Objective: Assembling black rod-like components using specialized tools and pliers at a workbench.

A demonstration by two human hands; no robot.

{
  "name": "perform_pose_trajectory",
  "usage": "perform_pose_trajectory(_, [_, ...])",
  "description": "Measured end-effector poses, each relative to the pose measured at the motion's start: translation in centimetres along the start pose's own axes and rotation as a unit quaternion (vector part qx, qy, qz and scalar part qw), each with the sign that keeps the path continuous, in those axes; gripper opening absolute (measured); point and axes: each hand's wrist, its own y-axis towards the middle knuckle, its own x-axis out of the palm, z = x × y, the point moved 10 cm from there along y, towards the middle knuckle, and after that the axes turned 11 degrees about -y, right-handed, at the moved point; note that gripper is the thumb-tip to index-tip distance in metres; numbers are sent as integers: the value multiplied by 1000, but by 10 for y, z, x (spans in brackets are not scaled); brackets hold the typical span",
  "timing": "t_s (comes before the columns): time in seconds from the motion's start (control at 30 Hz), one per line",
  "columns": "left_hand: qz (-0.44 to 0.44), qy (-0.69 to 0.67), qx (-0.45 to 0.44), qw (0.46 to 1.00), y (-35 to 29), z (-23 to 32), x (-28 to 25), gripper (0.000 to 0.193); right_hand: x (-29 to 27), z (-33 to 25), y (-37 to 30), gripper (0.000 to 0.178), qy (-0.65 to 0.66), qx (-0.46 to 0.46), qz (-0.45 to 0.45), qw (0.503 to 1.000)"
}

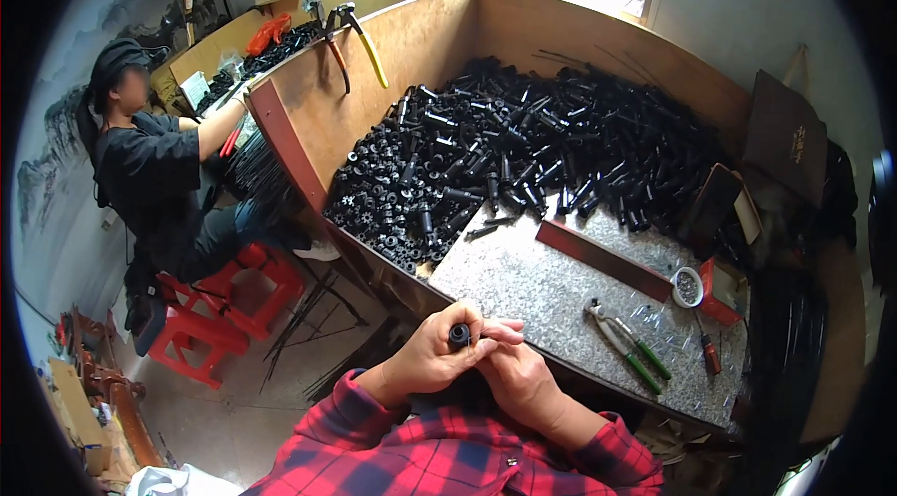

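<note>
My left hand (434,352) is closed around a short black tubular part (459,334), whose round hollow end faces up between thumb and fingers. Against it rests my right hand (519,378), its thumb and forefinger pinched together by the left fingertips. Whatever the right fingers hold is too small or too hidden to make out. Both hands are in front of the near edge of a speckled grey work slab (495,272). On the slab, to the right of my hands, lie pliers with green handles (628,347).
Black tubular parts (523,132) heap behind the slab, with small black rings (378,192) at left. A dark red bar (603,260), white cup (687,287), red box (721,290) and screwdriver (711,355) sit right. Cutters (360,38) hang on the wooden partition; beyond, a person (154,160) works.
</note>
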Motion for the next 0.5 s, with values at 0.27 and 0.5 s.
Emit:
perform_pose_trajectory(0.27, [32, 108, 74, 991, 3, 5, -10, 17, -62, 33, -31, 26, -150, 104, 20, 983])
perform_pose_trajectory(0.5, [116, 26, 71, 990, 11, -5, -16, 17, -107, 110, -103, 25, -390, 253, -93, 880])
